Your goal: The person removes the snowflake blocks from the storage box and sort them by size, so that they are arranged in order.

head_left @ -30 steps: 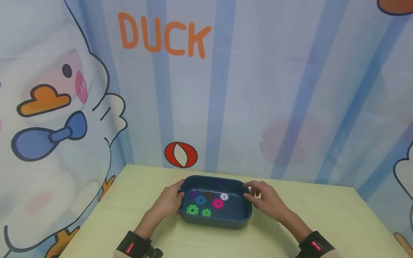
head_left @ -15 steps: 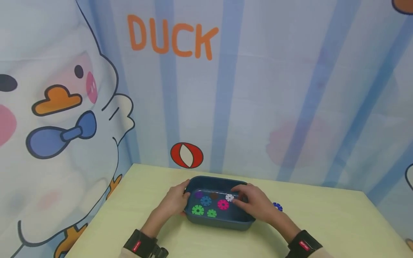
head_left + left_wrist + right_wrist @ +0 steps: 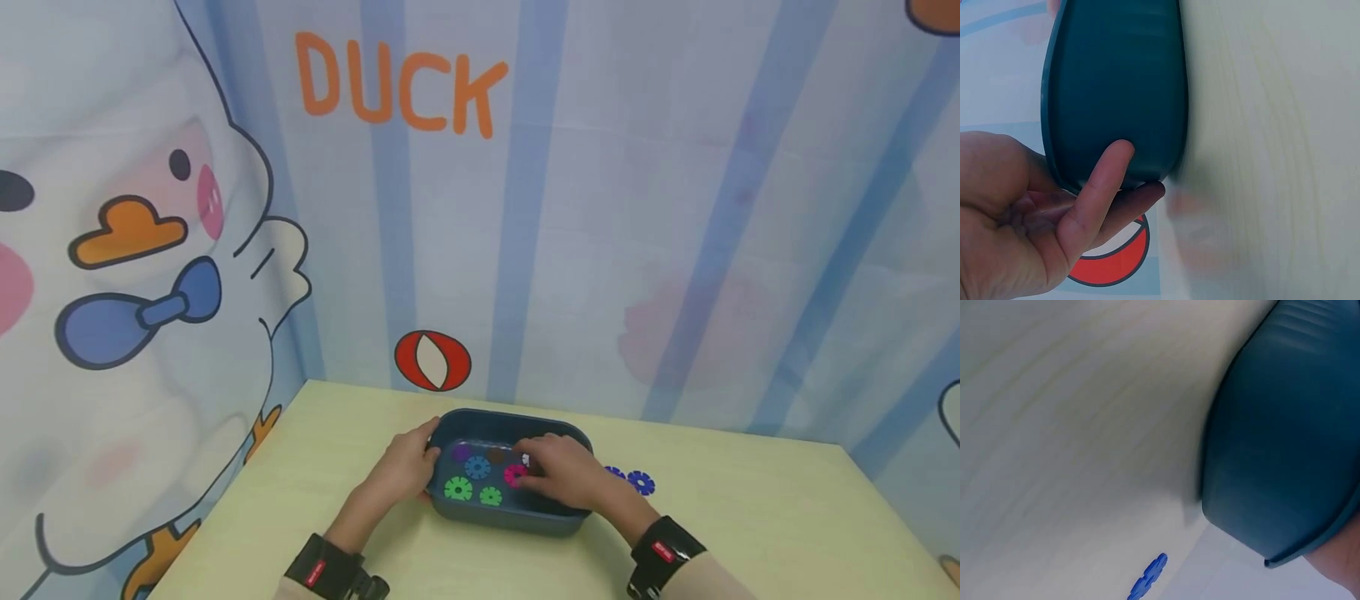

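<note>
A dark blue plastic tub (image 3: 510, 522) stands on the table, holding several flat notched snowflake discs. Inside lie a blue disc (image 3: 477, 467), a green disc (image 3: 458, 489), a smaller green disc (image 3: 491, 496), a purple disc (image 3: 461, 452) and a brown disc (image 3: 496, 456). My left hand (image 3: 402, 465) grips the tub's left end, thumb at the rim and fingers outside. My right hand (image 3: 564, 471) reaches over the right rim into the tub. Its thumb and forefinger are apart beside the pink disc (image 3: 514, 476); the white disc (image 3: 526, 459) is mostly hidden by the fingers.
Right of the tub, a dark blue disc (image 3: 641, 482) lies on the pale yellow table (image 3: 735, 517), with another dark blue disc (image 3: 615, 472) partly behind my right wrist. A printed duck curtain (image 3: 585, 208) hangs along the table's back edge.
My right hand has moved left from the tub's right rim to its inside, over the white and pink discs. Dark blue discs on the table have come into sight. My left hand keeps its grip.
</note>
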A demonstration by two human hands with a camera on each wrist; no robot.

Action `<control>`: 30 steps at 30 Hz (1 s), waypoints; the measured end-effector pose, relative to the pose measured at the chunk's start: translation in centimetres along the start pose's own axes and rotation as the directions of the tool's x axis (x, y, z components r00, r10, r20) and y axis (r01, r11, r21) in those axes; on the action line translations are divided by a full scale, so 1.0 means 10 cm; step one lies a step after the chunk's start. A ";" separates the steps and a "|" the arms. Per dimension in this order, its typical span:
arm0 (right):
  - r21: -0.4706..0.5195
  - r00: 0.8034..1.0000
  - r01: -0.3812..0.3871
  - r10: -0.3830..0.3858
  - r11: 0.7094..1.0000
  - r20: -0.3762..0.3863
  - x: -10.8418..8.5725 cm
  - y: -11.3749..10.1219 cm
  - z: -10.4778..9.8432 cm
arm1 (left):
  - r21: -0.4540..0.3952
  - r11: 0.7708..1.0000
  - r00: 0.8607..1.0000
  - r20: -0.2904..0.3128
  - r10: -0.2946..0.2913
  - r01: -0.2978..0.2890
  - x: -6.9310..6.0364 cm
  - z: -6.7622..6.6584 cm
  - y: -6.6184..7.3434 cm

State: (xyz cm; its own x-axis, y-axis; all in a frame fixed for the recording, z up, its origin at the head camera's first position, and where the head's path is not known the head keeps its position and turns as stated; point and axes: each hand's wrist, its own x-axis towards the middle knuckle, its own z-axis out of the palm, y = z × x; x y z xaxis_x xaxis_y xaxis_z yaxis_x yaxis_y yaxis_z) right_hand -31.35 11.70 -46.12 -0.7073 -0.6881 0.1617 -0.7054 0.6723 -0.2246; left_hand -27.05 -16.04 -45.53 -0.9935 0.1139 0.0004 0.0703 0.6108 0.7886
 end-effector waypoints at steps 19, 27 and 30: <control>-0.117 0.999 -0.014 0.020 0.993 0.051 0.10 -0.02 0.11 | -0.005 1.000 1.000 -0.004 0.004 -0.004 0.01 0.01 -0.02; -0.140 1.000 0.002 -0.002 0.990 0.000 0.11 -0.03 0.14 | -0.005 1.000 1.000 -0.007 0.000 0.000 0.01 0.01 -0.02; -0.140 1.000 -0.002 0.000 0.990 -0.013 0.11 -0.06 0.12 | -0.004 1.000 1.000 -0.005 -0.004 0.004 0.01 0.01 -0.01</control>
State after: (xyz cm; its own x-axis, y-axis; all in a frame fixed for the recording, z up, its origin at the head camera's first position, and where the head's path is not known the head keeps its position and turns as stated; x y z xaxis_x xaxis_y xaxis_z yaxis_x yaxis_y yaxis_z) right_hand -31.69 10.21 -46.99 -0.7077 -0.6847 0.1744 -0.7038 0.7049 -0.0885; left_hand -27.19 -16.04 -45.70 -0.9942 0.1072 0.0007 0.0661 0.6078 0.7913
